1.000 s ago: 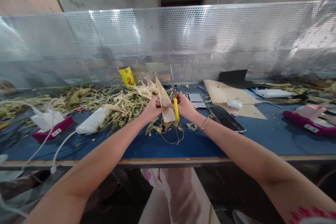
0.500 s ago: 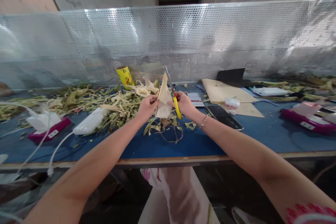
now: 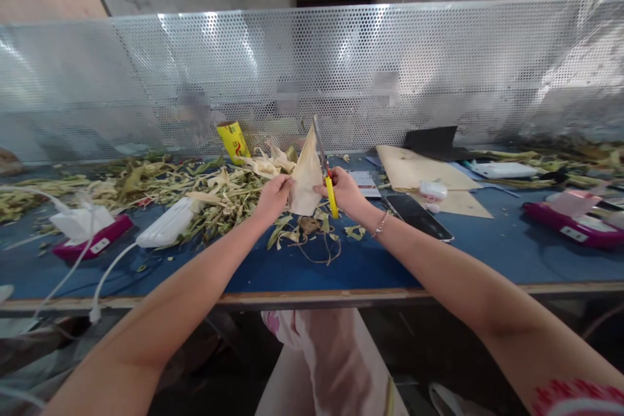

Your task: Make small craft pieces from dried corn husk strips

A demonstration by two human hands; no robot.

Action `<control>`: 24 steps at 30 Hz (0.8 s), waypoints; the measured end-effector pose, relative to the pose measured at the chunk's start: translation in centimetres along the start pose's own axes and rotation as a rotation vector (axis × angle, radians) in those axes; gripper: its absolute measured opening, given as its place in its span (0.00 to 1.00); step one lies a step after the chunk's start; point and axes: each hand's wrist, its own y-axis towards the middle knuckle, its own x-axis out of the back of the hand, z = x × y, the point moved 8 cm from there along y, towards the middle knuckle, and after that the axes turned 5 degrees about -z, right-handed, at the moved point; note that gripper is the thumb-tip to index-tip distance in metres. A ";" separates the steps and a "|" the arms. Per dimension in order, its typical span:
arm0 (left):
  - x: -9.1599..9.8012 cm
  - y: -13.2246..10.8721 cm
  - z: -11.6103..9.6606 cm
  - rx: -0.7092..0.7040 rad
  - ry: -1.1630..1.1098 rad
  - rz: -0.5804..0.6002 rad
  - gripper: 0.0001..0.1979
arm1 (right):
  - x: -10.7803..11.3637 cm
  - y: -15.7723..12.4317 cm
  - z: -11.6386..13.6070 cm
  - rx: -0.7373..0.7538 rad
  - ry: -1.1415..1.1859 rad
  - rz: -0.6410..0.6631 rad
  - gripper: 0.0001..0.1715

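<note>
A pale, dry corn husk [image 3: 305, 183] stands upright between my hands, its narrow tip pointing up and away from me. My left hand [image 3: 275, 197] pinches the husk's lower left edge. With yellow-handled scissors [image 3: 331, 196] tucked in its fingers, my right hand [image 3: 344, 190] also touches the husk's right edge with the thumb. The scissors' blades point upward beside the husk; whether they are parted I cannot tell. Beneath the hands lie husk scraps [image 3: 292, 234] and a loop of thin twine [image 3: 329, 261] on the blue table [image 3: 312, 277].
Dried plant pieces [image 3: 224, 198] are heaped to the left, near a yellow tube [image 3: 233, 142] and a white power bank [image 3: 168, 224]. A phone [image 3: 419, 218], brown paper [image 3: 414, 166] and an earphone case [image 3: 433, 191] lie right. Perforated metal panel [image 3: 331, 78] stands behind.
The husk's tip has shifted slightly right, and its face has turned and spread flatter. The scissors have tilted a little with the right hand. Both hands keep their hold.
</note>
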 end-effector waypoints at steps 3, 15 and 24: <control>0.0 -0.1 -0.8 -0.067 0.116 0.019 0.09 | 0.0 0.0 0.0 0.002 -0.012 -0.006 0.20; 0.4 -0.9 -1.5 -0.069 0.122 -0.120 0.09 | -1.8 -1.7 1.2 0.018 -0.165 0.139 0.20; 1.0 -0.3 -1.7 -0.155 0.346 -0.119 0.12 | -1.8 -1.3 0.6 -0.012 -0.008 0.135 0.20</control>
